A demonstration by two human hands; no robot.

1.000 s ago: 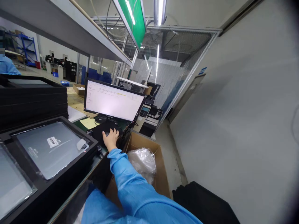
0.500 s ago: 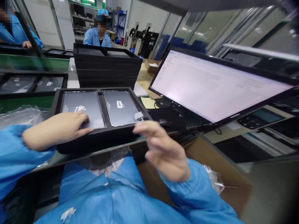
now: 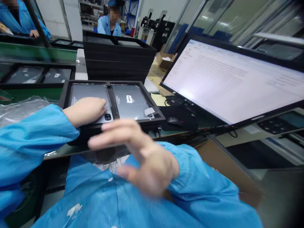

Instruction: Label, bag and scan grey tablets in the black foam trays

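Two grey tablets lie back side up in a black foam tray, each in its own compartment. My left hand rests on the left tablet [image 3: 95, 90], its fingers curled; whatever they hold, if anything, is hidden. A dark camera bump shows beside the fingers. On the right tablet [image 3: 125, 98] there is a white barcode label, and a white tab sits at its lower right corner. My right hand [image 3: 142, 155], blurred by motion, is in front of the tray [image 3: 64, 98] with its fingers apart and nothing in them. My left hand [image 3: 87, 109] wears a blue sleeve.
Behind the tray rises a stack of black trays [image 3: 116, 63]. To the right stand a monitor [image 3: 225, 82] and a mouse [image 3: 174, 121]. Clear plastic film [image 3: 23, 109] lies at left, near another tray of tablets [image 3: 57, 75]. Two people in blue work beyond.
My right hand has swung left and its fingers have spread. My left hand has shifted on the left tablet, and the camera bump now shows. The view has tilted slightly.
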